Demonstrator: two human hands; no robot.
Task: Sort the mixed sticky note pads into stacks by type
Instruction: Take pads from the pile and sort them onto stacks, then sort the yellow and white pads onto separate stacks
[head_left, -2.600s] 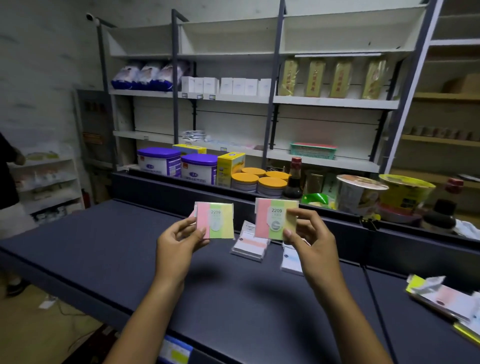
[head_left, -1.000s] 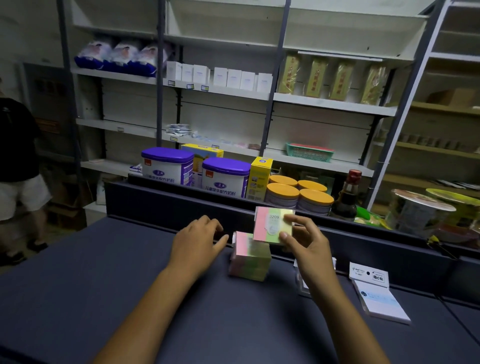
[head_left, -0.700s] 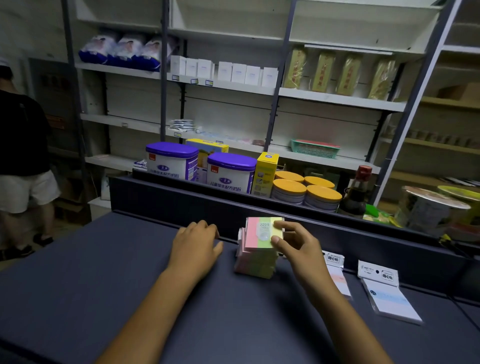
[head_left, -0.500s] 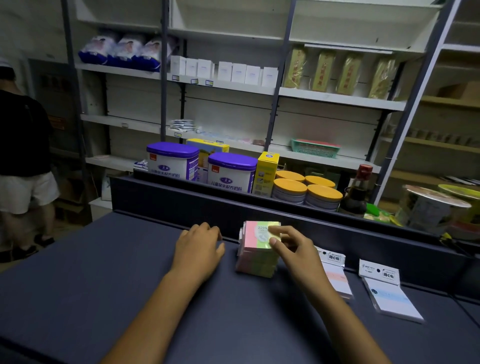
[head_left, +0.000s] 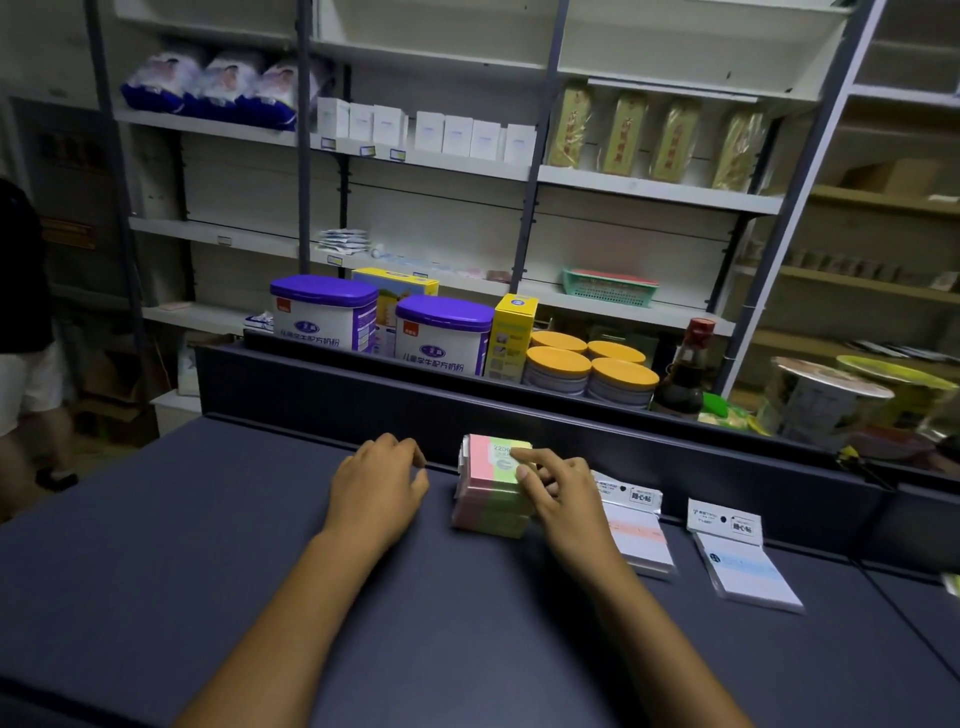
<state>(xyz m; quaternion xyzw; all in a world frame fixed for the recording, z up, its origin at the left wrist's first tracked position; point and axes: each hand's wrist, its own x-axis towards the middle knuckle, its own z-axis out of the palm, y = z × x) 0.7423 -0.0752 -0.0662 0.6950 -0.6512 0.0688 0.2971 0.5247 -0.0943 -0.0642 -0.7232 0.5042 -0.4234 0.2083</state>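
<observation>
1. Stack of pink-and-green sticky note pads stands on the dark worktop, close to the raised back ledge, at about twelve o'clock from the person's arms.
2. Right hand sits at three o'clock of that stack; its index finger and thumb lie on the top pad's right edge, and whether this grip pinches the pad or only touches it cannot be told.
3. Left hand rests palm down on the worktop at nine o'clock of the stack, just beside it and not touching; its grip is loose, with the fingers lightly bent and nothing in them.
4. White pad with a peach band lies flat at three o'clock of the right hand, partly hidden by the wrist.
5. White pad with a blue band lies further out at three o'clock, apart from the peach one, its printed header card toward the ledge.
6. Behind the ledge, at twelve o'clock, stand two purple-lidded tins, a yellow box, orange-lidded jars and a dark bottle with a red cap.
7. Shelves at the back carry white boxes and tall golden packets.
8. Another person in a black top and white shorts stands at the far nine o'clock edge, mostly cut off.
</observation>
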